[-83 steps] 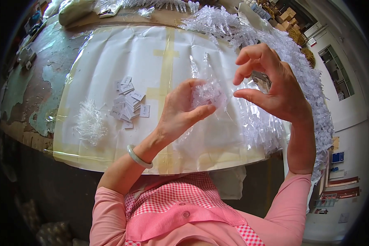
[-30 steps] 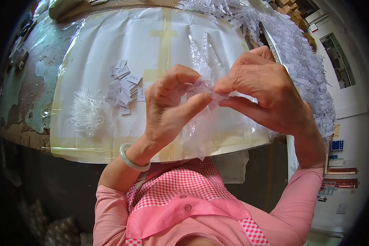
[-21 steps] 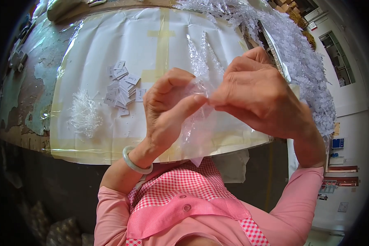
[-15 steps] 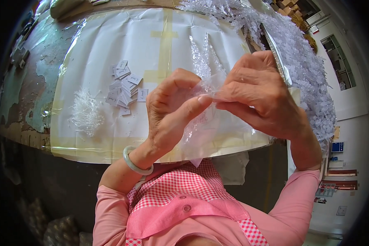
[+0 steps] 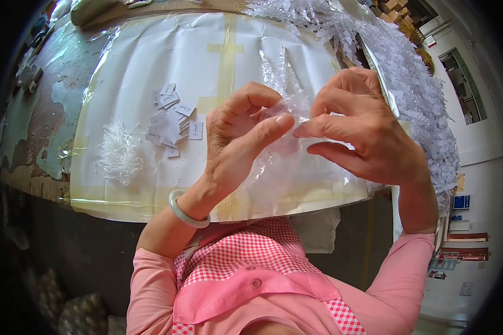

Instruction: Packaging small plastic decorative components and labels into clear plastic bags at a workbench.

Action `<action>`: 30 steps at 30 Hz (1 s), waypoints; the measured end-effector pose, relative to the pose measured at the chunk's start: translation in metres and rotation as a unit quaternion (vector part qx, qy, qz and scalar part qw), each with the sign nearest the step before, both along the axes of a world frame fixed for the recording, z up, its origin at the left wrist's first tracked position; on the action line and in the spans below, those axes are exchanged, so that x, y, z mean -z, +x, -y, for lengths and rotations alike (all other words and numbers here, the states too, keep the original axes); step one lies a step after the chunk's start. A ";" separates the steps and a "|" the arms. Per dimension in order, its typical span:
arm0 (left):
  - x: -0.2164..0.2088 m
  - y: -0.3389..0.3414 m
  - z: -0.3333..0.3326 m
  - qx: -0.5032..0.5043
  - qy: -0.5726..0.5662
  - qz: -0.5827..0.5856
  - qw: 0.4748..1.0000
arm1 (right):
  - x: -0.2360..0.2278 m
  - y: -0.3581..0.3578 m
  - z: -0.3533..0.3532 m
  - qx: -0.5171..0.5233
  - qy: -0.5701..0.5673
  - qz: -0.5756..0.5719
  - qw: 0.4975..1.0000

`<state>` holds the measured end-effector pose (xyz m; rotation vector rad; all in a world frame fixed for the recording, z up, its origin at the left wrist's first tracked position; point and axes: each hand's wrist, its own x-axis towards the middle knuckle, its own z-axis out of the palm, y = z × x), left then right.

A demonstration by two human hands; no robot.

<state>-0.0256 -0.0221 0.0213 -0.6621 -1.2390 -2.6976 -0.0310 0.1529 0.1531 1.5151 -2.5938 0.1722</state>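
A thin, clear plastic bag [image 5: 274, 167] hangs in front of me above the table's near edge. My left hand [image 5: 235, 134], with a pale bangle on its wrist, is closed on the bag's upper part between thumb and bent fingers. Close by on the right, my right hand [image 5: 360, 123] has its index fingertip against the film. Its thumb stands apart from that finger, with a gap between them. Beyond the bag, shiny clear spiky pieces [image 5: 271, 72] lie on the white sheet [image 5: 167, 50], partly hidden by my hands.
Small white printed tags [image 5: 170, 123] lie in a loose heap left of my hands. Beside them sits a bunch of white strings [image 5: 119, 153]. A large pile of clear, frosty-looking plastic sprigs [image 5: 413, 95] runs along the right side. Yellowish tape [image 5: 227, 61] crosses the sheet.
My right thumb and index finger have come apart from their pinch at the bag. My left hand has shifted slightly up and right, still with the bag.
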 end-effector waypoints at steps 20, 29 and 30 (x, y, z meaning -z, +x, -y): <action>0.042 0.025 -0.014 0.114 -0.210 0.008 0.971 | 0.022 0.002 -0.009 -0.023 0.082 0.098 0.991; 0.016 0.023 -0.009 0.100 -0.200 0.035 0.974 | 0.018 0.000 -0.011 0.034 -0.045 0.168 0.984; 0.013 0.024 -0.010 0.100 -0.200 0.034 0.974 | 0.016 -0.001 -0.013 0.029 -0.068 0.163 0.984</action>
